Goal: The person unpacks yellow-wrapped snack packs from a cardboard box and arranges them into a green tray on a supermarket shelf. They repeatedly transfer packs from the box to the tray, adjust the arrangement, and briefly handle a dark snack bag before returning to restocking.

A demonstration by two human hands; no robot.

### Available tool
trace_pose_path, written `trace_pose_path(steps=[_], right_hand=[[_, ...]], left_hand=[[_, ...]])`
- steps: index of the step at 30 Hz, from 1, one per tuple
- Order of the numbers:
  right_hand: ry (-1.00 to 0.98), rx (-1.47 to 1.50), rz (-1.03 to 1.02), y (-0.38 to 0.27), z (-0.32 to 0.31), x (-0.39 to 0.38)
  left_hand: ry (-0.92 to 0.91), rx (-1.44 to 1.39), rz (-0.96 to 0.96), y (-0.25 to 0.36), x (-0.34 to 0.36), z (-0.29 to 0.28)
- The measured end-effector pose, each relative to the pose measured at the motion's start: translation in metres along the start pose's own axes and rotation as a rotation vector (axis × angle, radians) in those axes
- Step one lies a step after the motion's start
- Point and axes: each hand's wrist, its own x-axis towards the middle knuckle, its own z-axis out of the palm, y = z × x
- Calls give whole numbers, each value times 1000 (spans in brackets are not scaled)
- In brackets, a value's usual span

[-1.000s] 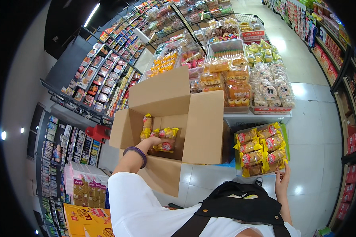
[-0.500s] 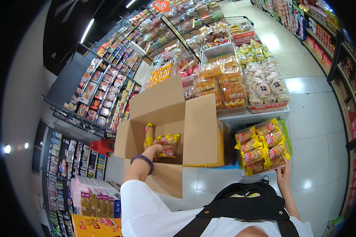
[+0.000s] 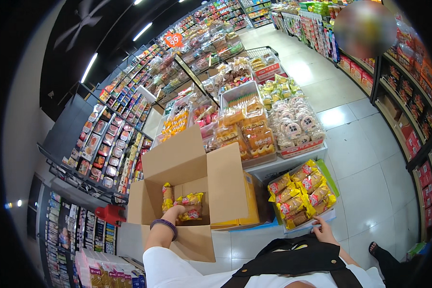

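My left hand (image 3: 176,211) reaches into an open cardboard box (image 3: 225,185) and grips a yellow snack packet (image 3: 192,205). More yellow packets (image 3: 167,196) stand inside the box at its far left. A purple band sits on that wrist. My right hand (image 3: 324,230) rests on the near edge of a tray of yellow and red snack packets (image 3: 302,194), fingers bent against it.
A display table (image 3: 259,129) piled with wrapped baked goods stands behind the box. Tall snack shelves (image 3: 105,139) run along the left, with more shelving (image 3: 417,120) on the right. A tiled aisle (image 3: 369,163) lies to the right. A red basket (image 3: 109,213) sits left of the box.
The view has tilted so the box and the tray sit lower in the picture. My left hand stays in the box on the yellow packet; my right hand stays at the tray.
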Motion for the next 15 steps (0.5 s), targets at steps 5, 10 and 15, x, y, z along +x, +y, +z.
trace_pose_path(steps=[5, 10, 15], right_hand=[[-4, -78, -34, -13, 0, -4], [-62, -122, -43, 25, 9, 9], [-94, -220, 31, 33, 0, -1]], left_hand=[[91, 75, 90, 17, 22, -22], [193, 97, 100, 48, 42, -25], [246, 155, 154, 100, 50, -28]])
